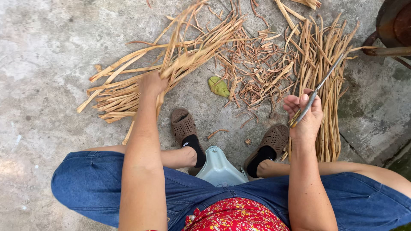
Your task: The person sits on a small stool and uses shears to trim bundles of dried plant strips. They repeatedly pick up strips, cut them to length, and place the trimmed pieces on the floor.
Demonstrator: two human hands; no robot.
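The person sits low on a pale plastic stool [218, 169], knees spread, so both arms can reach the concrete floor [47, 64] in front; the left hand [152, 83] is stretched forward and closed round a bundle of dried stalks [188, 51], fingers wrapped tight about the middle of it, the long ends fanning out to either side and resting on the floor; held there, I'd say, because the middle keeps the loose lengths together. The right hand [304, 113] is drawn back near the knee, fingers curled shut about the handle of a long thin knife [319, 87], blade pointing up and away from the body, clear of the other arm. Between the two hands lies a litter of short cut pieces [257, 72], with a single green leaf [218, 87] among them; to the right a neater pile of straight stalks [321, 64] lies lengthwise beside the right foot, apart from the scraps. Brown sandals [184, 126] sit flat on the floor either side of the stool; a rusty metal vessel [394, 25] shows at the top right corner.
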